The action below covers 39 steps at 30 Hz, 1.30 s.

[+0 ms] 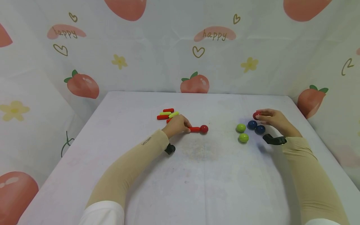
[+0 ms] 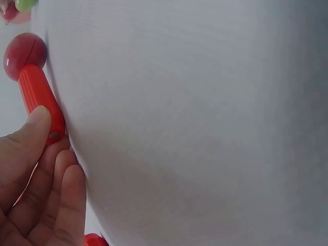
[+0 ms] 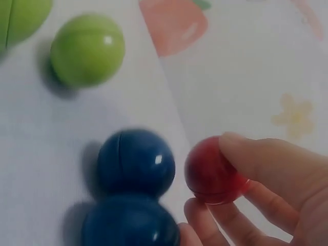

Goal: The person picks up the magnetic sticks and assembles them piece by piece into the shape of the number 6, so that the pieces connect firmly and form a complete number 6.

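Far left of the blue balls (image 1: 260, 129) we see loose sticks (image 1: 163, 117), then the left hand (image 1: 177, 125) pinching a red stick (image 1: 194, 129) whose far end touches a red ball (image 1: 203, 129) — a twist there could, we judge, part the two. Just left of the blue balls sit green balls (image 1: 243, 137), likely to roll if bumped. Just beyond the blue balls, the right hand (image 1: 274, 120) pinches a second red ball (image 3: 212, 171) — glossy, so it might slip and scatter them.

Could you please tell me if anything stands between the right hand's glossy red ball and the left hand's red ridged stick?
Yes: another glossy red ball touches the red ridged stick on the end facing the right hand. Glossy blue balls and green balls lie beside the direct path.
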Motion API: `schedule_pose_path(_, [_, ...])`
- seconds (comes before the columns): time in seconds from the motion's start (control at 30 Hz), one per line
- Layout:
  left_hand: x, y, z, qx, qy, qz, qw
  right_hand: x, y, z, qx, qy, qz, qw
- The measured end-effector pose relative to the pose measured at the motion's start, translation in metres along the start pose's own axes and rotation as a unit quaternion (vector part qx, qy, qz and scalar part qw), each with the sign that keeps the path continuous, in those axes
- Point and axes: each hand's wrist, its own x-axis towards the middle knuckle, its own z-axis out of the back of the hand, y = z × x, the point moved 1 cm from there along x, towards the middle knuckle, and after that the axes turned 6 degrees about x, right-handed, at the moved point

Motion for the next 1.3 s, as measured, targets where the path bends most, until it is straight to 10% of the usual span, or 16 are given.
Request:
schedule_pose_path(0.53, [-0.001, -0.001, 0.001, -0.004, 0.003, 0.008, 1.0000, -0.007, 0.053, -0.043, -0.019, -0.037, 0.054, 0.9977])
schedule_pose_path(1.3, [0.002, -0.001, 0.002, -0.009, 0.014, 0.020, 0.9997, -0.005, 0.091, -0.159, 0.016, 0.116, 0.162, 0.9798])
